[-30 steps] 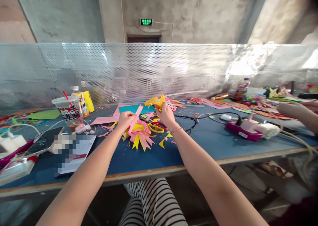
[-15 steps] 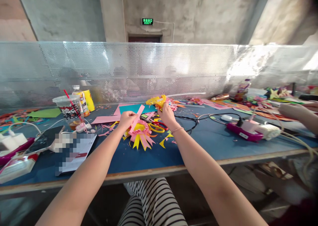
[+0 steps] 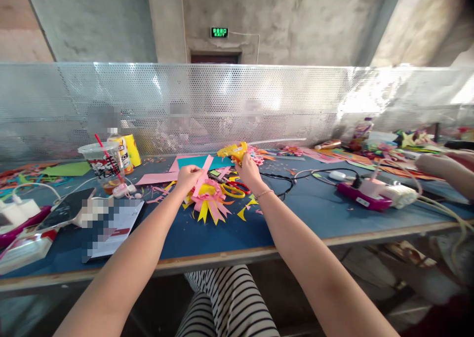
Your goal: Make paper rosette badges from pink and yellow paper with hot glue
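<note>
— Where do my hands stand at this moment?

— My left hand (image 3: 188,175) is pinched on a pink paper strip (image 3: 203,175); the strip's long axis runs up and away to the right, its far tip free above the teal sheet (image 3: 196,162); its near end drops toward the pink-and-yellow paper flower (image 3: 209,201) lying on the blue table (image 3: 296,213), just below and slightly right of that hand. My right hand (image 3: 247,171) is clenched around the yellow glue gun (image 3: 233,151); the nozzle points left, toward the strip's upper end, and the two are near but apart, as far as I can tell.

— Which hand is nearer the flower?

— The left; it sits almost over the flower's near-left edge; the right is further back and to the right, above the scissors (image 3: 233,189) with their red and yellow handles.

— How much room is there around it?

— Tight on the far side; scissors, a black cable (image 3: 281,178) and paper offcuts crowd the space behind the flower. Left of it stand a plastic cup (image 3: 101,164) with a red straw and a phone (image 3: 66,209); both are well apart from my left forearm. The near side, between flower and table edge, is bare blue surface. At the far right another person's hand (image 3: 439,165) rests by a pink power strip (image 3: 365,196), well apart from mine.
</note>
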A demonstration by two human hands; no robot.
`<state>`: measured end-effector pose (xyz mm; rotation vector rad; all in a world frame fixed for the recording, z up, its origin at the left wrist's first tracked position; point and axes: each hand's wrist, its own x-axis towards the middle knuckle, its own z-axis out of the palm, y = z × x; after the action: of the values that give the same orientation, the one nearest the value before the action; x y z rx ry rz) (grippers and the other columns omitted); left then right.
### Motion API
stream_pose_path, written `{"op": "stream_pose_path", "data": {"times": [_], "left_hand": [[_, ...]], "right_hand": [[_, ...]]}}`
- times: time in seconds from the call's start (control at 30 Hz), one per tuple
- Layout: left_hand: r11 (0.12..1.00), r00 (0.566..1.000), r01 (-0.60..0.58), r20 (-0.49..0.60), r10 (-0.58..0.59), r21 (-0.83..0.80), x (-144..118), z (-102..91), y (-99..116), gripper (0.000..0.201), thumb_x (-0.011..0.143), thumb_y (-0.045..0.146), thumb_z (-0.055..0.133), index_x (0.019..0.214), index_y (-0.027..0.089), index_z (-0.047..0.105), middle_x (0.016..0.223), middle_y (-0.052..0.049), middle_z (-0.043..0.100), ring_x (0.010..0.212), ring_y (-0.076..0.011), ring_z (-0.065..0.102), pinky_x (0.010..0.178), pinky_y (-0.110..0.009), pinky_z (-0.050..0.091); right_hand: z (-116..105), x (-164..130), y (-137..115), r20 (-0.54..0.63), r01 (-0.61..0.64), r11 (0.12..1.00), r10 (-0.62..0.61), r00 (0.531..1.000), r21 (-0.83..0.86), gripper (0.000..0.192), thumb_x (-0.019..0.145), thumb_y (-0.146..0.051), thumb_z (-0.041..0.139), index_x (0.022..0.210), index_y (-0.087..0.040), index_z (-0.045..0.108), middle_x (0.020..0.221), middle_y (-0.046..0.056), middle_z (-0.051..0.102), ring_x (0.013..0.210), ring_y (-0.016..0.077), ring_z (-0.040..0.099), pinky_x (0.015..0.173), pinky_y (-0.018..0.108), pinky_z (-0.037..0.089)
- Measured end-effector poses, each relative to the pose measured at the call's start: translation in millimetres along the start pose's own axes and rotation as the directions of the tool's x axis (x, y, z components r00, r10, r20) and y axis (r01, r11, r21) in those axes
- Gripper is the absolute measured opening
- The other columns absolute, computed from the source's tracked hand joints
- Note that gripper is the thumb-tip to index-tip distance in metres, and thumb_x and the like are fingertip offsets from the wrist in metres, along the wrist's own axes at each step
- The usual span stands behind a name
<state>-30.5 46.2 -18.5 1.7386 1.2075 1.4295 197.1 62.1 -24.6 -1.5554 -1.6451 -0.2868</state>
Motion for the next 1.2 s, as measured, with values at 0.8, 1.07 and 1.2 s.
{"op": "stream_pose_path", "data": {"times": [0.8,1.07,1.2], "left_hand": [[0.994,0.997,0.027,-0.075,-0.035,-0.103,8,-1.8,-8,0.019,0.061,0.036,0.064,0.063,0.017,0.062,0.048,0.004,0.049,0.045,-0.0085,0.040,0.044,-0.021,0.029],[0.884,0.972,0.182,-0.054,-0.227,-0.431,7,-2.2,-2,0.029,0.048,0.031,0.071,0.070,0.016,0.060,0.047,0.005,0.051,0.042,-0.0082,0.045,0.044,-0.021,0.036],[0.832,0.967,0.208,-0.020,-0.254,-0.515,8,-1.7,1,0.030,0.046,0.028,0.073,0.070,0.016,0.058,0.049,0.005,0.054,0.043,-0.0079,0.048,0.045,-0.021,0.038]], "right_hand": [[-28,-1,15,0.220,-0.280,0.941,0.319,0.922,-0.192,0.048,0.074,-0.041,0.055,0.114,-0.015,0.048,0.102,0.017,0.064,0.094,0.0316,0.063,0.073,0.040,0.047],[-38,-2,35,0.031,-0.435,0.841,0.469,0.883,-0.322,0.041,0.075,-0.025,0.057,0.112,-0.009,0.052,0.117,0.024,0.054,0.114,0.0372,0.049,0.088,0.056,0.036],[-32,-1,8,-0.043,-0.089,0.993,0.085,0.995,-0.084,0.027,0.077,-0.016,0.051,0.103,-0.016,0.056,0.113,0.016,0.055,0.106,0.0296,0.051,0.086,0.047,0.043]]}}
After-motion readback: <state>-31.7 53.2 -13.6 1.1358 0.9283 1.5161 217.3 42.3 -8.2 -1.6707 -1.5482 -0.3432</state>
